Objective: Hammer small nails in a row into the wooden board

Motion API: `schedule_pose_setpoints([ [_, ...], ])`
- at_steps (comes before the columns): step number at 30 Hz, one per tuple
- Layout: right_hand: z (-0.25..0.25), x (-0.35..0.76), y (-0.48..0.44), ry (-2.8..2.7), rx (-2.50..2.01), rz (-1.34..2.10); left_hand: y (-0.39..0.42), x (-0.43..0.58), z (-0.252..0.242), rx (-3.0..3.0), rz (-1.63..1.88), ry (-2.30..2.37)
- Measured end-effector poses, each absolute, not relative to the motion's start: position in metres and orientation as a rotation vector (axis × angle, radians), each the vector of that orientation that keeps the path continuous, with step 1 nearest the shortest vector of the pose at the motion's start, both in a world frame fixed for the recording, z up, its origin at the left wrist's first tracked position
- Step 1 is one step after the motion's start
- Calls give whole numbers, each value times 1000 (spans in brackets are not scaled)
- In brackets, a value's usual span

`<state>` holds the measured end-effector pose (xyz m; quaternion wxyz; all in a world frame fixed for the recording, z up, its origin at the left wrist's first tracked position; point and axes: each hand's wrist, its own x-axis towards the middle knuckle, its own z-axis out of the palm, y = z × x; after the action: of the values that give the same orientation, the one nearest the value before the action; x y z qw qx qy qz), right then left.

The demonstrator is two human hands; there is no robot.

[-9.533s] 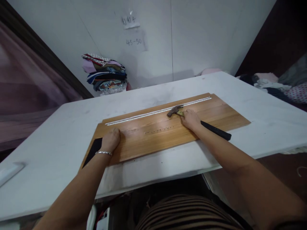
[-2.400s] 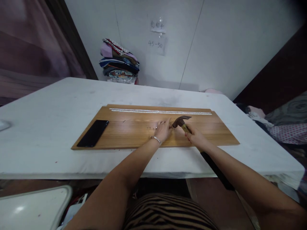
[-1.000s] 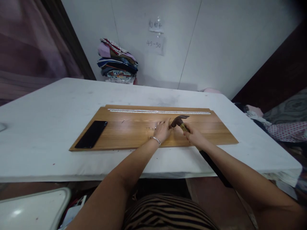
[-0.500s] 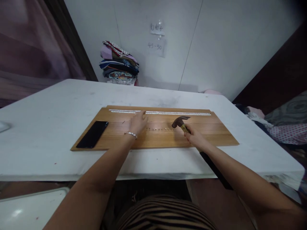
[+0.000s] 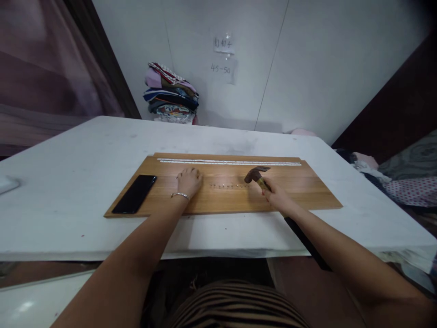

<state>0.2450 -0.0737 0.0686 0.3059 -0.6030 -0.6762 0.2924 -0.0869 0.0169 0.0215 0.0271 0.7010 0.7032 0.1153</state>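
My left hand (image 5: 190,181), with a bracelet at its wrist, rests palm down on a wooden board (image 5: 290,182). Its fingers curl downward with the tips hidden, so anything in them is out of sight. A thin dark bit, perhaps a loose nail, shows at the hand's left edge. In my right hand (image 5: 275,195) is a claw hammer (image 5: 256,174), gripped along the handle, its head held over the board. Between the hands, a row of several small nails (image 5: 228,186) stands in the board; the right end lies near the hammer head.
A black phone (image 5: 134,194) lies on the board's left end. Two white measuring strips (image 5: 228,162) run along its back. The board lies on a white-covered table (image 5: 85,182). Folded clothes (image 5: 172,95) are stacked at the back by the wall, below handwritten paper notes (image 5: 221,68).
My left hand has moved left, from beside the nail row to where a loose nail lay, and its fingers now curl down. The hammer and right hand have hardly moved.
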Motion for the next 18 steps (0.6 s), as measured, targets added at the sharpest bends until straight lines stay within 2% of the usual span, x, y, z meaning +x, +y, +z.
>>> schedule_pose_setpoints([
  [10, 61, 243, -72, -1831, -1614, 669, 17, -86, 22, 2151, 386, 2160],
  [18, 72, 241, -74, -1811, -1642, 741, 14, -84, 27, 2150, 381, 2154],
])
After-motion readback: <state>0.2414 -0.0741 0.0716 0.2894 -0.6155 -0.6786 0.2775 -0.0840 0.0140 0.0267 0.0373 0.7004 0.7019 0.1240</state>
